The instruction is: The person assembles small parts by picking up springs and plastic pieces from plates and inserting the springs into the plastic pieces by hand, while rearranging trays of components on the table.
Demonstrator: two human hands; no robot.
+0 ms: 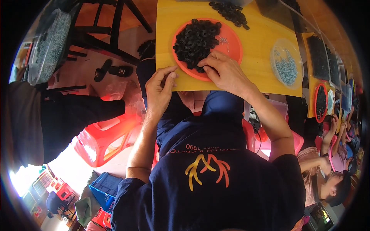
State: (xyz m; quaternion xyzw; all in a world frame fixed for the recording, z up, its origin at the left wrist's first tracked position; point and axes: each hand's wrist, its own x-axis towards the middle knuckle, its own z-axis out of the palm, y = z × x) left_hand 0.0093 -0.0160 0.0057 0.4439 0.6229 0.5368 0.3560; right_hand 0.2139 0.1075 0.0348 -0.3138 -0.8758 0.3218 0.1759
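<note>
A round orange-red tray (236,48) holds a heap of small black ring-like parts (196,40) and a few small silvery pieces (223,39). My right hand (225,73) reaches over the tray's near right side. Its thumb and fingertips close around a small black part at the edge of the heap. Just off the tray's near left rim is my left hand (160,86), with curled fingers and thumb and forefinger close together. Whatever may be between them is too small to make out.
On the yellow tabletop (266,77) stands a clear round dish of small silvery metal pieces (286,67) to the right. More black parts (231,14) lie at the far side. A red plastic stool (104,138) and another person's dark-clothed leg (77,119) are on the left. Several people sit at far right.
</note>
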